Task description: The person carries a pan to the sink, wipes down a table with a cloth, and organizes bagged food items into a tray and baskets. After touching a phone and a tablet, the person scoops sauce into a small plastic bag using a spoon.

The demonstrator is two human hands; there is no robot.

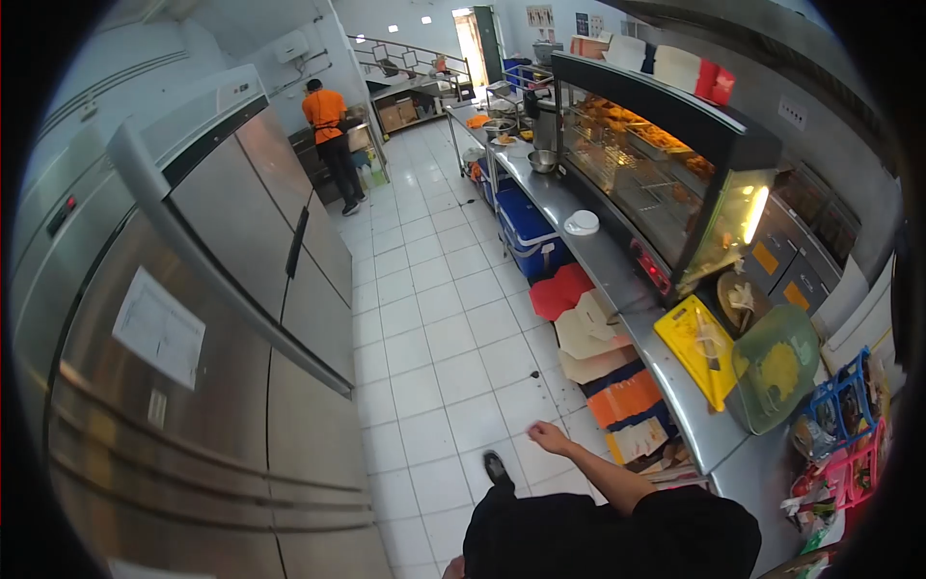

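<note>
My right hand (551, 438) hangs over the white tiled floor, with its fingers loosely curled in and nothing visible in them. The black short sleeve (694, 526) of that arm shows behind it. Nearest to this hand is a stack of folded cardboard boxes (627, 400) on the shelf under the steel counter, apart from the hand. Only a sliver of my left hand (453, 568) shows at the bottom edge; its fingers are hidden. One of my dark shoes (497, 469) is on the floor.
Tall steel refrigerators (178, 386) line the left. On the right, the steel counter (666, 362) bears a lit food warmer (666, 164), a yellow cutting board (696, 352), a green translucent tub (776, 372) and baskets. Blue coolers (529, 232) sit below. A person in orange (328, 125) stands far ahead.
</note>
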